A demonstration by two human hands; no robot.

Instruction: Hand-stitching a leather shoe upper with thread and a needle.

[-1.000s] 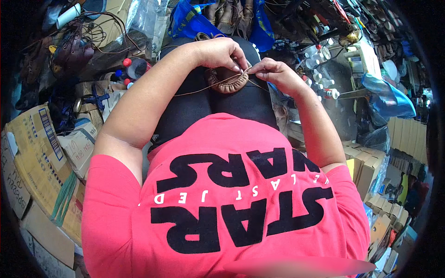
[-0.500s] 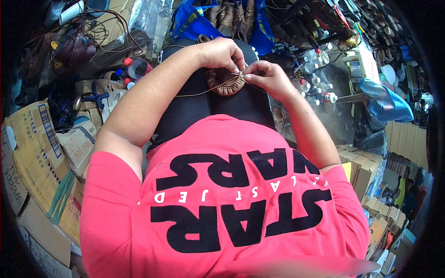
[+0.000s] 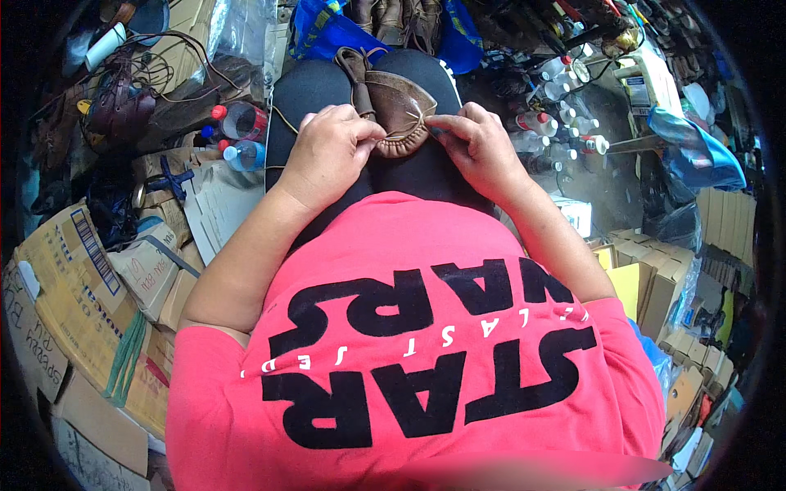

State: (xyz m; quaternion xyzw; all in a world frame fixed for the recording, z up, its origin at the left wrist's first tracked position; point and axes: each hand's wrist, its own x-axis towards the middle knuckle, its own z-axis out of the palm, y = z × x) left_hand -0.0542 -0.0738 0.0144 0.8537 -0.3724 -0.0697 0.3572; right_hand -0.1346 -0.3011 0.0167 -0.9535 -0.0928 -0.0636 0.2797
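A brown leather moccasin shoe (image 3: 400, 100) lies on my lap, its gathered toe seam (image 3: 403, 147) toward me. Light thread (image 3: 407, 129) runs across the shoe by the stitched edge. My left hand (image 3: 336, 151) is closed in a pinch at the left end of the seam, with the thread running to its fingertips. On the other side, my right hand (image 3: 479, 151) has thumb and forefinger closed at the shoe's right edge, where the stitching gathers. Whether a needle is in either hand is too small to tell.
Beyond my knees stands a blue bag (image 3: 327, 33) with several brown leather shoes (image 3: 401, 23). Plastic bottles (image 3: 536, 123) crowd the floor at right, and another bottle (image 3: 240, 121) is at left. Cardboard boxes (image 3: 74, 270) are stacked to my left, with more boxes (image 3: 655, 254) to my right.
My left hand has come back toward me and left, away from the right hand. The shoe's top now shows between the hands. My right hand stays near the seam.
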